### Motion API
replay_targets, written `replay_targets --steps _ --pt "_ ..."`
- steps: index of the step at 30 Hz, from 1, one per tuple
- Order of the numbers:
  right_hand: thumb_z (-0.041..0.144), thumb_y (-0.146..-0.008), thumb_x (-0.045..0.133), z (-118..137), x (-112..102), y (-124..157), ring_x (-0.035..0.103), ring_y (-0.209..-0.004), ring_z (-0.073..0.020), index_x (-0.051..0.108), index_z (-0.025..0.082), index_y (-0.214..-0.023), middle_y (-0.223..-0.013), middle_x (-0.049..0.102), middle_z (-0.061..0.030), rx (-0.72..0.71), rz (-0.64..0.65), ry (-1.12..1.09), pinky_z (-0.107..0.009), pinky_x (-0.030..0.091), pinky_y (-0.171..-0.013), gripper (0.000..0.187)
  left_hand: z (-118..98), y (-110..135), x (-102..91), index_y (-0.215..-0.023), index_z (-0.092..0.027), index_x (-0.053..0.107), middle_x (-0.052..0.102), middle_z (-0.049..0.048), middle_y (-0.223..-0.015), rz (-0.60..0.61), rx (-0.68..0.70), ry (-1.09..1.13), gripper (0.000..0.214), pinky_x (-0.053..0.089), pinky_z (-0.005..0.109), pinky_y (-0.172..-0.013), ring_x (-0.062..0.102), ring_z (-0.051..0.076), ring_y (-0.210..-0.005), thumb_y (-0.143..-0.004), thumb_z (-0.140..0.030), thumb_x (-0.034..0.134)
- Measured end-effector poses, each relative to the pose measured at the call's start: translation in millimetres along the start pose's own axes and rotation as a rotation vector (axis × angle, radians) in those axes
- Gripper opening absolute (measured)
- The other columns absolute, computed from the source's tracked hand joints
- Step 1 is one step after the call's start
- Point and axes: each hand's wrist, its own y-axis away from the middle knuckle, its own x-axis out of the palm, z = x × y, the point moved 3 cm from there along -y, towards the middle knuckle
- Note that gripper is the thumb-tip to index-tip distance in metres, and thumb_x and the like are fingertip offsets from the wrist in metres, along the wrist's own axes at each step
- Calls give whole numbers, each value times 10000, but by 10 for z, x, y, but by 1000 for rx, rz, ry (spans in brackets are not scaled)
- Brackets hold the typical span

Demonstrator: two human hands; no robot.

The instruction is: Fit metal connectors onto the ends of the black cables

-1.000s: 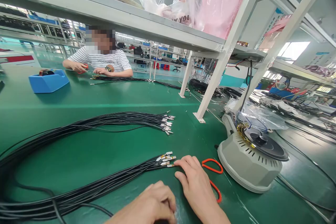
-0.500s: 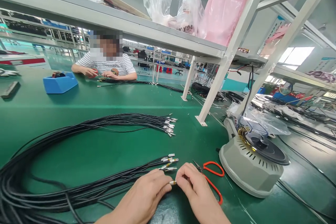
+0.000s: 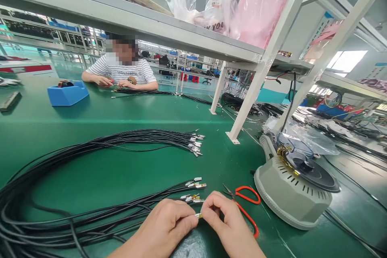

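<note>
My left hand [image 3: 171, 225] is closed around a black cable near its end, and that cable's metal connector [image 3: 198, 215], with a yellowish band on it, pokes out past the thumb. Thumb and forefinger of my right hand [image 3: 222, 219] pinch at the connector's tip, hiding what lies between them. Beside and behind my hands, a bundle of black cables [image 3: 115, 211] runs left, several of its metal ends showing, some with amber tape. It bends round to a second row of connector ends [image 3: 196, 143]. Orange-handled scissors [image 3: 246, 195] lie right of my right hand.
A grey tape dispenser [image 3: 293, 197] stands at the right, near a white shelf post [image 3: 249, 98]. The shelf [image 3: 145, 20] crosses overhead with plastic bags on it. A blue tape holder [image 3: 68, 94] sits far left. Across the green table, a co-worker [image 3: 123, 72] handles cables.
My hands have shifted slightly downward with the connector between them, and more of it is covered by my right fingers. The view has tilted slightly; the bundles lie as before.
</note>
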Motion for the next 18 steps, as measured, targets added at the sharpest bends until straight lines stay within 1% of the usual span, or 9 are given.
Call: replay_targets --steps 10,18 --pt "342 -918 549 34 31 16 444 -720 -157 550 207 -715 -743 482 26 5 10 -30 -266 315 -643 244 44 35 15 -592 -195 248 250 -70 -598 9 -13 28 421 207 275 -557 283 116 -576 -949 -280 455" --pt "339 -912 555 58 25 22 440 -715 -154 549 206 -705 -732 478 30 1 10 -23 -266 317 -646 245 55 33 13 -590 -194 238 222 -69 -602 22 -25 32 415 195 286 -548 256 115 -572 -945 -251 445"
